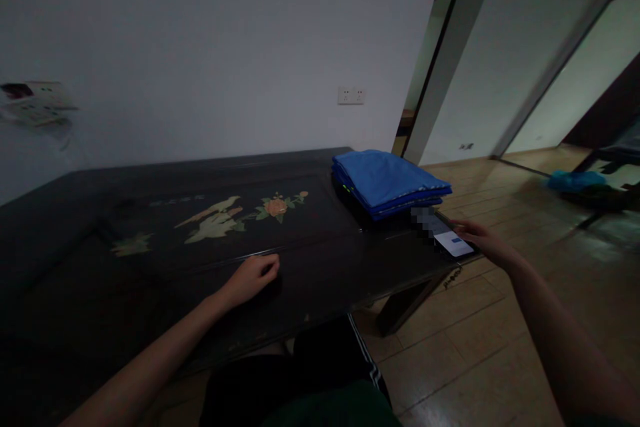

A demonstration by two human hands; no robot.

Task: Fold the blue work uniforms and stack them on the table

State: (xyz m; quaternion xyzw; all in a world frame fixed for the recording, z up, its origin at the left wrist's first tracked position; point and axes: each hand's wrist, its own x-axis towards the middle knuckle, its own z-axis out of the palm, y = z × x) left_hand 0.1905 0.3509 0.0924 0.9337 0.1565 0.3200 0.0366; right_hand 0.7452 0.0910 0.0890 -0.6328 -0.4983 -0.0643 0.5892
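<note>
While the right hand (481, 237) reaches out to the right of centre in the frame, its fingers lie on the lit phone (453, 242), which rests flat at the right end of the dark table (150, 267), just in front of the stack of folded blue cloth (387, 181). The fingers look loosely spread over the phone's edge rather than clamped around it; whether they actually grip it I cannot tell. The left hand (253, 277) sits lower centre, curled loosely with the knuckles on the tabletop, holding nothing, well apart from the phone. The phone lies close to the table's corner, partly over the edge by the look of it, so a light touch serves best: press straight down on the screen, not sideways, so that it does not slide off toward the wooden floor (480, 340). Keeping the left hand planted steadies the body during the long reach.
</note>
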